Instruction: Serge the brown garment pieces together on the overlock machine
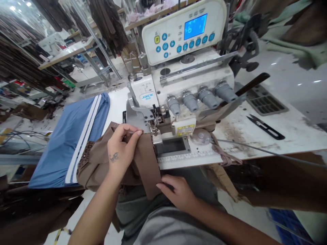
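Observation:
Brown fabric (148, 163) lies at the presser foot of a white sewing machine (145, 88) and hangs over the table's front edge. My left hand (121, 146) pinches the cloth between thumb and fingertips just left of the foot. Lower down, my right hand (177, 192) grips the fabric's right edge near the table front, thumb on top. Bunched brown cloth with a leopard-print part (85, 154) spreads to the left beneath my left wrist. Some of the fabric is hidden behind my left hand and forearm.
Blue fabric with white stripes (74, 136) drapes over the table's left end. Black thread snips (265, 127) lie on the right of the white tabletop (301, 126). A control panel (184, 32) with a lit screen tops the machine. A grey cord (268, 152) crosses the front edge.

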Motion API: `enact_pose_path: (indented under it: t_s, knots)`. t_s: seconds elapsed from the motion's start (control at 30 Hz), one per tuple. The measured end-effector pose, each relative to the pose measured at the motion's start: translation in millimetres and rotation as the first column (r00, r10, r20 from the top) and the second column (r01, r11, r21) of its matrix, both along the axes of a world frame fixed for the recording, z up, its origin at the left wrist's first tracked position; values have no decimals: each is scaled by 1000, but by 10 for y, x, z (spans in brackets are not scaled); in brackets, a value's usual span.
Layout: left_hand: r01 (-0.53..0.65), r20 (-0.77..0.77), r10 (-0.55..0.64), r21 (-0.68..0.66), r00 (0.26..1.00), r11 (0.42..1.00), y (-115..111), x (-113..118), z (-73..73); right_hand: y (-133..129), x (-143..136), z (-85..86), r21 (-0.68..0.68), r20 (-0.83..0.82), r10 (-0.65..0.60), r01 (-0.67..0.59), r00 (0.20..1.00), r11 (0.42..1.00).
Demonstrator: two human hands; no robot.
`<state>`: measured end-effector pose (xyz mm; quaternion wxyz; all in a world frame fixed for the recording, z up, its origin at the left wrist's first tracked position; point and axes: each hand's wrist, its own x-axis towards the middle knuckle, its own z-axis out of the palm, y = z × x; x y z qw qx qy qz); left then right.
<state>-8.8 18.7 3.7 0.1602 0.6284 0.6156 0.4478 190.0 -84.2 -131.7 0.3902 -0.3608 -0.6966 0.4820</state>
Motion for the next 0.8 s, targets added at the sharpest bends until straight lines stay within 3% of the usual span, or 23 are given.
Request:
enact_pose_path:
  t_s: [0.07, 0.17, 0.27, 0.37, 0.47, 0.67, 0.8]
  knots:
    - [34, -218, 5, 178, 976, 983, 21, -14, -3, 0, -1, -3, 3, -7, -23, 23, 1000, 1000]
    - [243, -584, 35, 392, 811, 887, -53, -48, 41, 2, 4, -1, 9, -2, -39, 39, 999, 999]
    - [342, -742, -52, 245, 668, 907, -274, -24, 83, -3, 29, -6, 40, 1, -28, 28, 1000, 999]
    - [331, -748, -182, 53, 639, 942, -493, 79, 66, -13, 84, -19, 61, 6, -18, 18, 1000, 998]
    - [306, -718, -201, 18, 667, 952, -559, 188, 14, 1, 145, -9, 52, 10, -38, 37, 999, 998]
    - [281, -647, -206, 13, 734, 960, -426, 192, -16, 81, 169, 76, 143, 8, -54, 53, 998, 988]
    - [244, -647, -197, -17, 736, 970, -281, 161, 65, 168, 135, 166, 203, -54, -100, 109, 994, 973]
